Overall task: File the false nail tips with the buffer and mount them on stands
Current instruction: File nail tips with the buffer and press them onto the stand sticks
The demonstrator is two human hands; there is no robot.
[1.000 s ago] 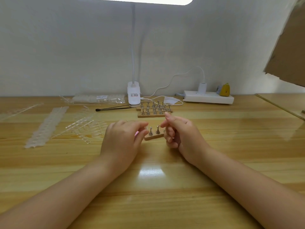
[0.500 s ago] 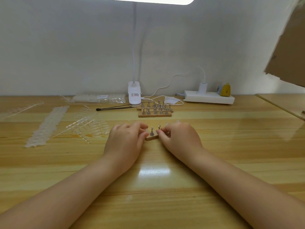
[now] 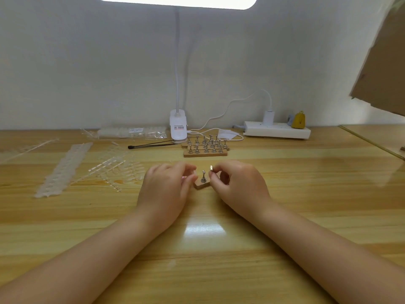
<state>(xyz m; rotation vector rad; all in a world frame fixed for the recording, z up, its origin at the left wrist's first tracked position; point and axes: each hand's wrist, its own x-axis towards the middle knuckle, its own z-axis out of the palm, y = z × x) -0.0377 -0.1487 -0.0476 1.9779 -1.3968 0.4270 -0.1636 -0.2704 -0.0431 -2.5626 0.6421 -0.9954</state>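
**Lifting a metal stand off a small wooden base**

At table centre, the right hand (image 3: pixel 238 185) is pinching one small metal stand (image 3: pixel 211 168) between thumb and forefinger, just above the wooden base (image 3: pixel 201 184). A second stand (image 3: pixel 203 177) is standing upright on it. At the base's nine o'clock, the left hand (image 3: pixel 166 189) is curling its fingers; what they hold, I cannot tell. Loose nail tips (image 3: pixel 116 170) are lying further toward nine o'clock. This looks like the mounting step; next probably calls for bringing a tip to the held stand.

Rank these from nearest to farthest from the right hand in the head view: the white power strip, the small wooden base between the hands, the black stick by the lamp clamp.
1. Small wooden base, just left of the right hand.
2. Black stick, back left by the lamp clamp.
3. White power strip, back right against the wall.
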